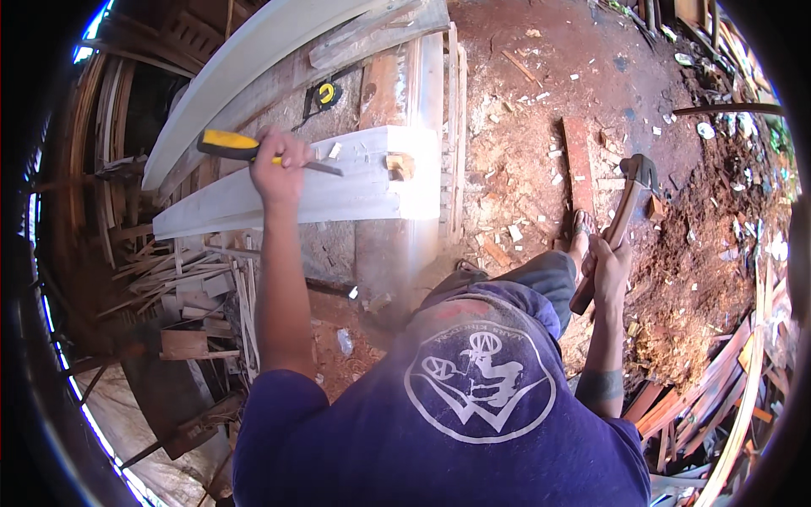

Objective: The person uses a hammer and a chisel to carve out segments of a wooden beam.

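Note:
My left hand [282, 162] is closed around a chisel [226, 144] with a yellow and black handle. Its metal blade points right, over a pale wooden beam [338, 198] on the bench. Near the beam's sunlit right end is a small cut recess [400, 166] with yellowish wood showing. Off to the right, my right hand [608, 264] grips a hammer [625, 207] by its wooden handle. The dark hammer head is up and away from the chisel. A loose wood chip [335, 150] lies beside the chisel blade.
Behind the beam sits a yellow and black tape measure [325, 93]. A long curved pale board [245, 59] spans the bench's far left. Scrap strips [182, 283] pile up at left, more offcuts [710, 389] at lower right. A reddish plank [579, 160] lies on the chip-strewn ground.

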The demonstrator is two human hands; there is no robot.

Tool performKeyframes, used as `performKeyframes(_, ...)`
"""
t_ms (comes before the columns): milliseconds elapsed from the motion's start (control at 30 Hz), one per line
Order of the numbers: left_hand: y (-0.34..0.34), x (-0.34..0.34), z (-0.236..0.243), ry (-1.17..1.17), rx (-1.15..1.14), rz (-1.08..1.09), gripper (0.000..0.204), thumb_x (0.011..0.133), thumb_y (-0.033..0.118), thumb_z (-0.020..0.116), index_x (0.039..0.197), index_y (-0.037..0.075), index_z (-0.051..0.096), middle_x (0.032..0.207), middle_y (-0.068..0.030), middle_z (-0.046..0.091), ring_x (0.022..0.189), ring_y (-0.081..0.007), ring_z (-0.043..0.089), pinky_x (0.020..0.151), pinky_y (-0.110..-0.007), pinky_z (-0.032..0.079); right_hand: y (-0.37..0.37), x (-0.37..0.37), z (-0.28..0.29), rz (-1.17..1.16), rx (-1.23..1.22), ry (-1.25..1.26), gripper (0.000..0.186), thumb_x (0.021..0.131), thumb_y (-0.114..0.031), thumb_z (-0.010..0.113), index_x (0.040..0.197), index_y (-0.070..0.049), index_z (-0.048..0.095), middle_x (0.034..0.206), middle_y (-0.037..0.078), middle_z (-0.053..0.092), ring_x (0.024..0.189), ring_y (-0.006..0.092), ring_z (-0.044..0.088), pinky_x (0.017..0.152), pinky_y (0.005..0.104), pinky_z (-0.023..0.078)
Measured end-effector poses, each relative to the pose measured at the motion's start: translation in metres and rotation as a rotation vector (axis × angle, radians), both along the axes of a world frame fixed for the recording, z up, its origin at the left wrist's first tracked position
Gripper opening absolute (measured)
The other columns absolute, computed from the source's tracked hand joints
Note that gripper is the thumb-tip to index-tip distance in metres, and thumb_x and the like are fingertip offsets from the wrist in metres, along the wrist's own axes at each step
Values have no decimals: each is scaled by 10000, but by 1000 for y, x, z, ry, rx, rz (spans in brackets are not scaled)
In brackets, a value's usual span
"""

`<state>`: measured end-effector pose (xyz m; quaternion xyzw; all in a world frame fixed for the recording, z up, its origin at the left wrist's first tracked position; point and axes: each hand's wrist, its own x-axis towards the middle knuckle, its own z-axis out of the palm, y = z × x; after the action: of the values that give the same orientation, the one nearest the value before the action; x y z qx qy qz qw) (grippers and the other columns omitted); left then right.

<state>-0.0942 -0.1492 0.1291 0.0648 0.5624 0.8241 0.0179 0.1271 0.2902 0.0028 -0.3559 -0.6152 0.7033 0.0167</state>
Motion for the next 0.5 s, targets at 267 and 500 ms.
performKeyframes(267, 76, 1, -39, 220, -531, 57, 271, 939, 56, 609, 717, 92, 459, 599, 29, 414, 540, -73, 363, 546, -272, 327, -7, 2, -1, 123, 1, -56, 105, 900, -92, 620, 875, -46, 530, 580, -4, 510, 437, 99, 476, 418, 263, 392)
performKeyframes(500, 130, 8, -55, -168, 202, -306, 280, 936, 189, 566, 690, 133, 444, 552, 27, 368, 491, -102, 296, 550, -308, 281, 20, 15, -15, 48, -64, -108, 114, 902, -90, 627, 876, -48, 525, 589, -5, 499, 443, 99, 472, 420, 261, 390)
